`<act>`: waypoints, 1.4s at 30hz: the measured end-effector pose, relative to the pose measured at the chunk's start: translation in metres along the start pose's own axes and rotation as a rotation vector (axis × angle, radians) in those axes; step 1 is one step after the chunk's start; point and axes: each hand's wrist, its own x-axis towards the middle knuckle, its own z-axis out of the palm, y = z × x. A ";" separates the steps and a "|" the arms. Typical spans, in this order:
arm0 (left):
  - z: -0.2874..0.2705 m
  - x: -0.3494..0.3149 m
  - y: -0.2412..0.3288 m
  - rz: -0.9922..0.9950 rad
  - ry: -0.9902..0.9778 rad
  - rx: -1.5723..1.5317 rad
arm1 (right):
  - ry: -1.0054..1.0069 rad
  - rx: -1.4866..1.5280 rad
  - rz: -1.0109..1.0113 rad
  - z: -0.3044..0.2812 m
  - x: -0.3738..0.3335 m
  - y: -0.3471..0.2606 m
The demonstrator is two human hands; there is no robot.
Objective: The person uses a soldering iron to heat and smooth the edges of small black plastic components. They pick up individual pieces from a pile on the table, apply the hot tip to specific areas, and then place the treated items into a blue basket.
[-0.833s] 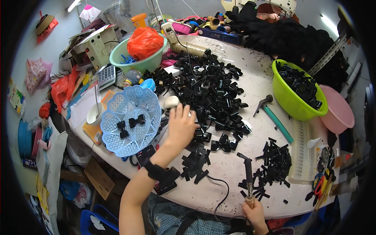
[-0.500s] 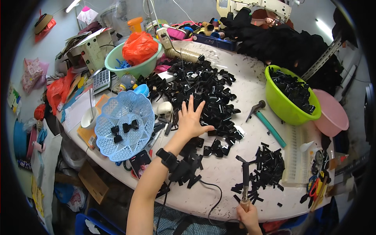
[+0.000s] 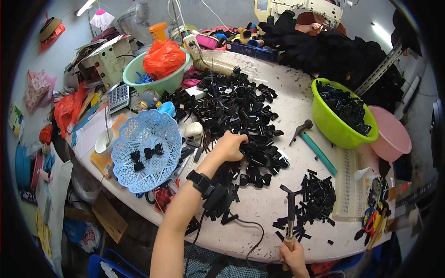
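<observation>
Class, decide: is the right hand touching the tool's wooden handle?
Touching. The head view shows the right hand wrapped around the wooden handle, whose upper end shows above the grip.

The heap of black bows looks like ribbon cloth — glossy, with bright glints along the folds. Left of the heap, the openwork basket is pale-blue plastic; above that side, a red bag of thin, crinkled plastic fills a smooth plastic mint basin. Right of the heap, the lime-green basin is smooth plastic too. Below right of it, the short black strips look matt — and the soldering iron joins a metal shaft to a wooden handle. The tabletop looks smooth.
</observation>
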 end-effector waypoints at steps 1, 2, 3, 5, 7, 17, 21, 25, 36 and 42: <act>-0.004 -0.003 0.007 -0.017 0.004 -0.089 | 0.002 0.025 0.012 0.000 -0.001 -0.001; -0.008 -0.007 0.014 0.014 -0.005 -0.193 | 0.004 0.050 0.024 0.000 -0.001 -0.001; -0.016 -0.011 0.025 0.007 -0.047 -0.293 | 0.006 0.057 0.032 0.000 -0.001 -0.001; -0.023 -0.021 0.039 0.071 -0.088 -0.406 | 0.010 0.063 0.051 -0.002 0.000 -0.001; -0.037 -0.030 0.056 0.008 -0.371 -0.449 | 0.027 0.046 0.018 -0.004 0.001 0.000; -0.031 -0.080 0.085 0.030 -0.143 -0.543 | 0.019 0.087 0.003 -0.007 0.002 0.002; -0.028 -0.100 0.092 0.009 -0.127 -0.627 | 0.000 0.092 0.004 -0.008 0.003 0.002; -0.022 -0.129 0.096 -0.041 0.018 -0.285 | -0.011 0.080 -0.003 -0.007 0.004 0.002; -0.024 -0.174 0.095 -0.204 0.116 -0.131 | 0.002 0.017 0.014 -0.007 0.005 0.005; -0.007 -0.154 0.122 -0.119 0.289 -0.231 | 0.033 0.029 -0.001 -0.003 0.003 0.000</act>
